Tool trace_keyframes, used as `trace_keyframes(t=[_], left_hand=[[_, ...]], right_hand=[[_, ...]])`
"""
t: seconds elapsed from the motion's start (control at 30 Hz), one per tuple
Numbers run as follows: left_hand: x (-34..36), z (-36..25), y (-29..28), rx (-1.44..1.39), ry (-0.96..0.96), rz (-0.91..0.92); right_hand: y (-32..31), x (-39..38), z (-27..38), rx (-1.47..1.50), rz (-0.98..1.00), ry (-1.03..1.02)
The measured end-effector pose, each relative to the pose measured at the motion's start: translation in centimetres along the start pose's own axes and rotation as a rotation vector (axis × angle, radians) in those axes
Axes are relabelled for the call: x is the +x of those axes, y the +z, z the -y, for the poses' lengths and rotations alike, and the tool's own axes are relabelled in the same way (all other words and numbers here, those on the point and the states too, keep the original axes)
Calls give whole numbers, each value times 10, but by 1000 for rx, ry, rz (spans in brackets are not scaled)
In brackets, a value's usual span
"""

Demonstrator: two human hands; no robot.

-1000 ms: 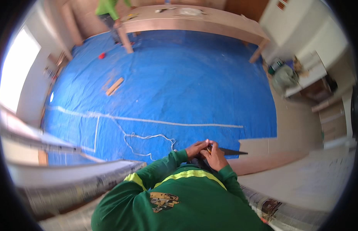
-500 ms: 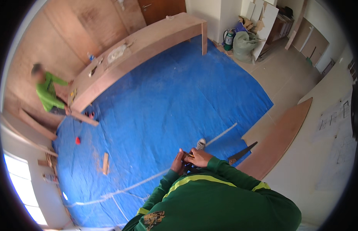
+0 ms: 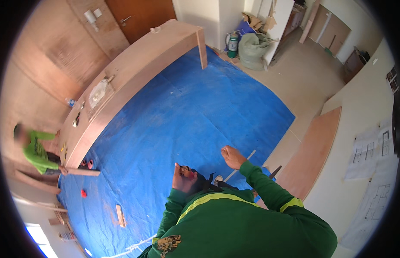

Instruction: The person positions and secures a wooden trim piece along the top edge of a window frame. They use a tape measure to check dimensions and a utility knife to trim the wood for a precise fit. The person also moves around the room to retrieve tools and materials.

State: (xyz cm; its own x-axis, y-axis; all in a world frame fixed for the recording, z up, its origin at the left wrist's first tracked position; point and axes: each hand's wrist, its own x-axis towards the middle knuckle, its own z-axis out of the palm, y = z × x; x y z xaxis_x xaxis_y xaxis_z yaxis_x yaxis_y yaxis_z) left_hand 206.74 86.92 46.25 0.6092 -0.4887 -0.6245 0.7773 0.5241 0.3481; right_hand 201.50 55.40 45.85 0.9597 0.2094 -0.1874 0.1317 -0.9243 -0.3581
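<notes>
My left hand is curled in front of my green sleeve. Something small and dark shows at its fingers, too unclear to name. Dark straps hang between this hand and my body. To the right, my right hand is raised with its fingers closed. Whatever it may hold is hidden. Both hands are over the blue tarp and apart from each other. Below them a patterned shoe shows on the tarp. The tip of a saw pokes out beyond my right forearm.
A long wooden table runs along the far left, with tools and a plastic bag on it. At its near end a person in green grips a board. A plywood sheet leans at the right wall. A wood offcut lies on the tarp.
My hands, together before, have parted: the right moved right and up, the left moved left. The view has swung, and everything in the room sits further left in it.
</notes>
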Motion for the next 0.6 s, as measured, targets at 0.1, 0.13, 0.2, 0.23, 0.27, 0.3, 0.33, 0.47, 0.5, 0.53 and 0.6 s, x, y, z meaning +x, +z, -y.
trace_keyframes(t=[0.1,0.13,0.2,0.23,0.27,0.3,0.33,0.47,0.5,0.53,0.6], left_hand=[[56,-13,12,-59,-145,-141],[76,-18,15,-14,-167,-126],[115,-32,25,68,-198,-97],[137,-39,33,91,-218,-96],[161,-47,43,111,-236,-97],[181,-61,53,129,-255,-113],[201,-81,62,145,-257,-119],[295,-157,131,141,-294,20],[316,-179,149,177,-300,91],[337,-204,165,222,-310,156],[377,-238,201,286,-296,219]], right_hand=[[69,-7,-78,686,-163,415],[99,-16,-107,614,-110,463],[165,-47,-149,62,-400,210],[193,-73,-162,-9,-251,347],[214,-106,-165,-14,102,621],[224,-140,-163,28,375,753],[225,-161,-160,130,442,847],[163,-186,-148,288,545,1179],[147,-179,-147,313,534,1236],[135,-171,-146,324,517,1281],[123,-151,-149,327,478,1327]])
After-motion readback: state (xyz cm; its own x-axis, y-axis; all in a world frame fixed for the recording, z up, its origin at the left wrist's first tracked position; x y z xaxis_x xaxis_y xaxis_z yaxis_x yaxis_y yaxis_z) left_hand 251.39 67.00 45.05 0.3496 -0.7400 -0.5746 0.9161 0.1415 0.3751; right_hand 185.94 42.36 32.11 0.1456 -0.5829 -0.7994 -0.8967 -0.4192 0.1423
